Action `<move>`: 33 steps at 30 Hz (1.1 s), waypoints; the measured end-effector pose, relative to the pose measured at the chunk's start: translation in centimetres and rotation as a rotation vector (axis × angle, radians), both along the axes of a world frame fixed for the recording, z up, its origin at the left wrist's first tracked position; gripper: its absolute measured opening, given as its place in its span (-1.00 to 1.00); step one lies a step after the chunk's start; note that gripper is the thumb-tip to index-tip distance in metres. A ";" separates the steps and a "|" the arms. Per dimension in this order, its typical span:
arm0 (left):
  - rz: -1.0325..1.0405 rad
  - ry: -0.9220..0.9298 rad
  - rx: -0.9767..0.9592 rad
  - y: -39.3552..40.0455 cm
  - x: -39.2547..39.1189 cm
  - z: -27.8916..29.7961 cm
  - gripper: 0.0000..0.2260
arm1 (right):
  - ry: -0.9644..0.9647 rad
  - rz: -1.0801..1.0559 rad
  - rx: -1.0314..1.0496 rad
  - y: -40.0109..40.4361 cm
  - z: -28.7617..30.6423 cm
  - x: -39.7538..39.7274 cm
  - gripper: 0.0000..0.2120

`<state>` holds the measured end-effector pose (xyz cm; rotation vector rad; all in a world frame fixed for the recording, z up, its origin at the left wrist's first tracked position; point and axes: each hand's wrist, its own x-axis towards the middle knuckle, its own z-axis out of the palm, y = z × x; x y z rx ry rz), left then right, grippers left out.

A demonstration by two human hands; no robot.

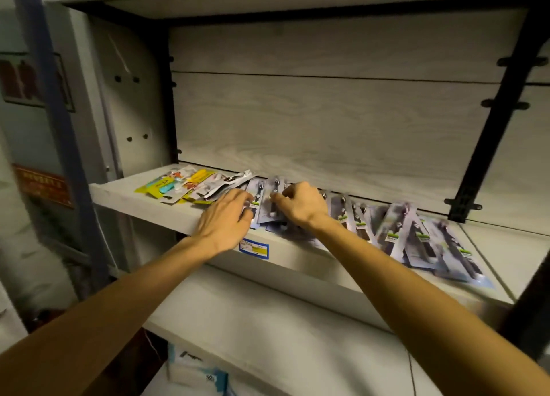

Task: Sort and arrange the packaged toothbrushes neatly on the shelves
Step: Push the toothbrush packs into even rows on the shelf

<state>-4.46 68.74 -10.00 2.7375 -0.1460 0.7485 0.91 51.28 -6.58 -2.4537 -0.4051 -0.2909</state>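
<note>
Both hands are on the mid shelf (154, 209), working the grey blister packs.
Left hand (226, 217) lies flat, fingers fairly straight, pressing on a pack at the front lip. Right hand (300, 203) has fingers curled, pinching the grey pack (269, 208) between the two hands.
Remaining grey packs (416, 235) fan out overlapped to the right, with the far ones hanging over the shelf edge. The colourful packs (184, 187) sit in a loose heap at the left end.

Step looks like squaring one grey pack into the row. To do it well:
- keep the left hand down as an anchor so neighbours don't skid
- slide rather than lift (packs look slick, likely to cascade)
- align bottom edges to the shelf lip, above the price tag (254, 248)
- pull the overhanging right ones back next; likeliest to drop
</note>
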 end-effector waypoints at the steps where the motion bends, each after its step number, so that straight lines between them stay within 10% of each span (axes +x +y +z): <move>1: -0.027 -0.022 0.010 0.4 0.0 0.0 -0.73 | -0.034 -0.030 -0.002 0.0 -0.1 -0.3 -0.62; 13: -0.291 -0.027 0.239 -6.3 -3.1 0.4 -0.49 | -0.244 -0.282 -0.489 -9.7 -1.8 -9.5 -0.37; 22: -0.598 -0.206 0.294 -19.8 -9.9 1.4 -0.67 | -0.648 -0.280 -0.543 -24.1 -2.2 -22.5 -0.79; 33: -0.719 -0.161 0.399 -45.4 -18.7 1.9 -0.54 | -0.269 -0.616 -0.585 -49.7 -2.1 -34.7 -0.45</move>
